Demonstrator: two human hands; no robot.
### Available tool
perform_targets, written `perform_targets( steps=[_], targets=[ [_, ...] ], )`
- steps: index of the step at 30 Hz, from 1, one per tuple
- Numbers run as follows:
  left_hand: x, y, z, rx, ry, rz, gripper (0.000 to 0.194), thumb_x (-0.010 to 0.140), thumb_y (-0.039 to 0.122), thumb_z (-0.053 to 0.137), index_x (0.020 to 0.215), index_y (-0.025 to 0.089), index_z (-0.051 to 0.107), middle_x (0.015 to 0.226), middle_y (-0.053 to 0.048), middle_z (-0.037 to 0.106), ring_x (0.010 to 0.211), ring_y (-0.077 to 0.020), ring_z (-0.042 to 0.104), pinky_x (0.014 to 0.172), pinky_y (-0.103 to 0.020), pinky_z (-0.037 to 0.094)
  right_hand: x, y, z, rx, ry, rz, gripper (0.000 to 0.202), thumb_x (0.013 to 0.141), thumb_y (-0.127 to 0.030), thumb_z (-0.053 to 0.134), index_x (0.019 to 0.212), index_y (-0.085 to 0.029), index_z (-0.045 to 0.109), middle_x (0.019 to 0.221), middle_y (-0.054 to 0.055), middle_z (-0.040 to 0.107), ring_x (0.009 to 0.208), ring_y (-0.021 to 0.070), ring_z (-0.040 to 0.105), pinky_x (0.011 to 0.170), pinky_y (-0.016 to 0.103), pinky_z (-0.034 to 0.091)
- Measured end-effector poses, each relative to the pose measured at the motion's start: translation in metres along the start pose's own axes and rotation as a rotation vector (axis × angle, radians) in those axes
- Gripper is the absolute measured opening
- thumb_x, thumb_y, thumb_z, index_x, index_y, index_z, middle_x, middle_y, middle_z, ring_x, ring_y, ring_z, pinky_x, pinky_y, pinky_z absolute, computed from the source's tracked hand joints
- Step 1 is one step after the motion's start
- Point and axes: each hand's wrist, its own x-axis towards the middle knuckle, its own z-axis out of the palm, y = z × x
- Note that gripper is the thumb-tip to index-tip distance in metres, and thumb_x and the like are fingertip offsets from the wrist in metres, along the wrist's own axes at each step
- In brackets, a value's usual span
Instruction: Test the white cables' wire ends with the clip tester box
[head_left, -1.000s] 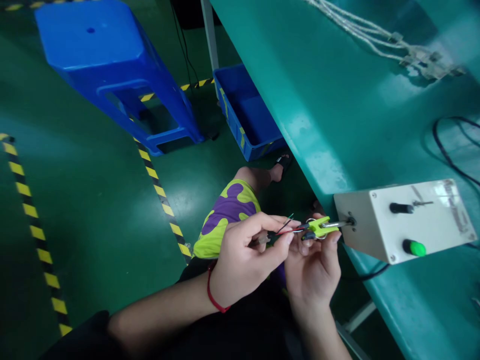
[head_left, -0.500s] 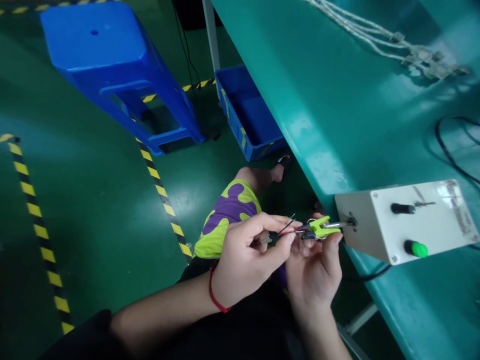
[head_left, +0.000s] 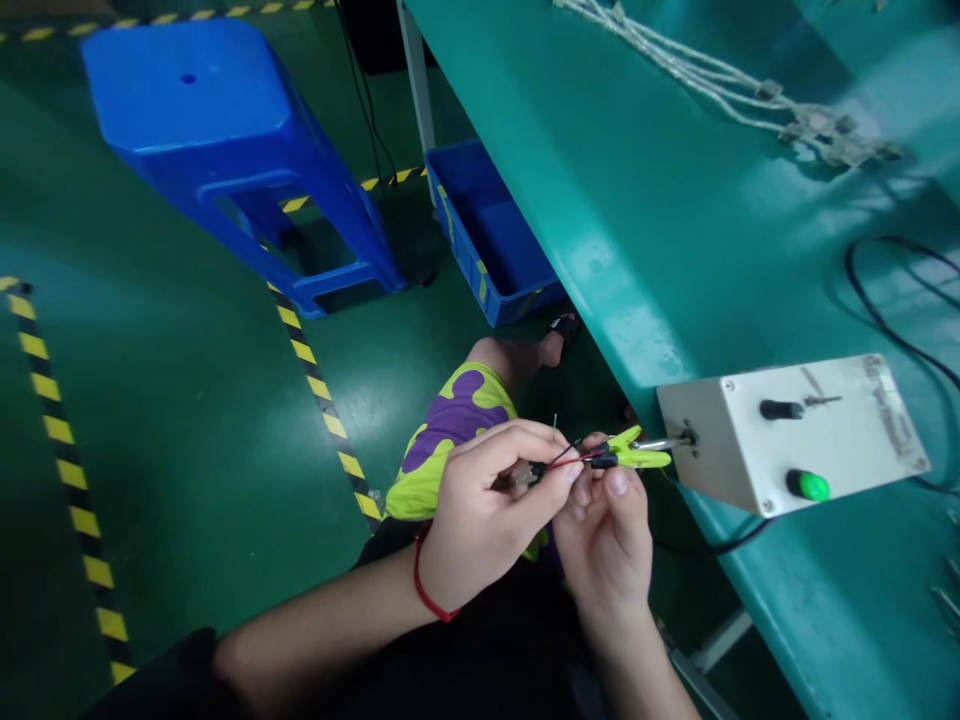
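At lower centre the left hand pinches thin wires between thumb and fingers. Just right, the right hand grips a green clip. The clip already sits on the pin of the box at right; the wires remain in hand.

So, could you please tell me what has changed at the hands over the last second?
The right hand has shifted its grip: its thumb now lies under the green clip, whose jaws look closed. A thin green wire now stands up. The left hand still pinches the red and black wires, and the clip stays at the white box.
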Motion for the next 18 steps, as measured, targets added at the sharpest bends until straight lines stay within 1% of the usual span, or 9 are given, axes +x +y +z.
perform_targets(
  steps=[2,3,5,8,11,13,14,16,18],
  targets=[
    [0.0,-0.002,0.0,0.016,0.001,0.015,0.007,0.094,0.012,0.078,0.093,0.018,0.075,0.099,-0.006,0.078,0.09,-0.0206,0.076,0.076,-0.031,0.062,0.0,-0.002,0.004,0.02,-0.004,0.039,0.013,0.086,-0.035,0.086,0.088,-0.024,0.08,0.057,-0.005,0.051,0.053,0.009,0.04,0.06,0.023,0.042],
    [0.0,-0.002,0.0,0.022,0.003,0.02,0.008,0.094,0.011,0.077,0.093,0.018,0.075,0.098,-0.006,0.077,0.09,-0.0196,0.075,0.076,-0.03,0.061,0.0,-0.002,0.006,0.03,0.001,0.054,0.013,0.085,-0.034,0.087,0.087,-0.024,0.08,0.056,-0.005,0.05,0.053,0.0081,0.039,0.059,0.022,0.041],
    [0.0,-0.003,0.001,0.028,0.004,0.028,0.01,0.094,0.01,0.077,0.093,0.019,0.074,0.097,-0.004,0.076,0.09,-0.0181,0.074,0.077,-0.028,0.059,-0.001,-0.003,0.009,0.047,0.015,0.075,0.014,0.084,-0.034,0.088,0.088,-0.023,0.081,0.055,-0.006,0.05,0.053,0.0072,0.039,0.059,0.02,0.041],
    [0.0,-0.003,0.001,0.026,0.004,0.04,0.011,0.094,0.01,0.078,0.093,0.02,0.074,0.098,-0.003,0.076,0.091,-0.0173,0.074,0.078,-0.028,0.059,-0.002,-0.004,0.011,0.079,0.032,0.091,0.018,0.082,-0.035,0.09,0.092,-0.022,0.082,0.057,-0.005,0.052,0.054,0.0069,0.041,0.061,0.019,0.043],
    [-0.001,-0.004,0.001,0.037,0.006,0.038,0.011,0.094,0.011,0.078,0.094,0.021,0.074,0.098,-0.003,0.076,0.09,-0.0167,0.073,0.075,-0.027,0.058,0.0,-0.005,0.012,0.088,0.017,0.086,0.02,0.084,-0.035,0.089,0.096,-0.021,0.082,0.055,-0.006,0.05,0.053,0.0066,0.04,0.06,0.019,0.043],
    [-0.001,-0.005,0.001,0.049,0.007,0.039,0.011,0.094,0.011,0.078,0.094,0.021,0.074,0.098,-0.003,0.075,0.088,-0.0161,0.073,0.073,-0.025,0.057,0.003,-0.005,0.012,0.079,-0.013,0.065,0.015,0.086,-0.034,0.087,0.089,-0.021,0.08,0.053,-0.006,0.048,0.052,0.0064,0.039,0.059,0.019,0.042],
    [-0.002,-0.005,0.001,0.055,0.008,0.041,0.01,0.094,0.011,0.078,0.094,0.021,0.074,0.098,-0.003,0.075,0.088,-0.0158,0.073,0.072,-0.025,0.057,0.004,-0.004,0.012,0.071,-0.027,0.052,0.016,0.087,-0.033,0.086,0.083,-0.02,0.078,0.053,-0.006,0.048,0.052,0.0063,0.039,0.059,0.019,0.042],
    [-0.003,-0.006,0.001,0.058,0.013,0.044,0.01,0.095,0.012,0.078,0.094,0.02,0.074,0.099,-0.003,0.075,0.088,-0.0159,0.073,0.073,-0.025,0.058,0.002,-0.002,0.009,0.036,-0.05,0.017,0.026,0.09,-0.032,0.082,0.072,-0.019,0.07,0.052,-0.005,0.048,0.051,0.0067,0.04,0.058,0.02,0.041],
    [-0.003,-0.007,0.001,0.056,0.02,0.04,0.009,0.095,0.012,0.078,0.096,0.02,0.074,0.1,-0.004,0.075,0.088,-0.0167,0.074,0.073,-0.026,0.059,-0.005,-0.001,0.003,-0.05,-0.049,-0.025,0.031,0.095,-0.034,0.077,0.069,-0.02,0.066,0.054,-0.004,0.051,0.05,0.008,0.042,0.055,0.023,0.04]
  ],
)
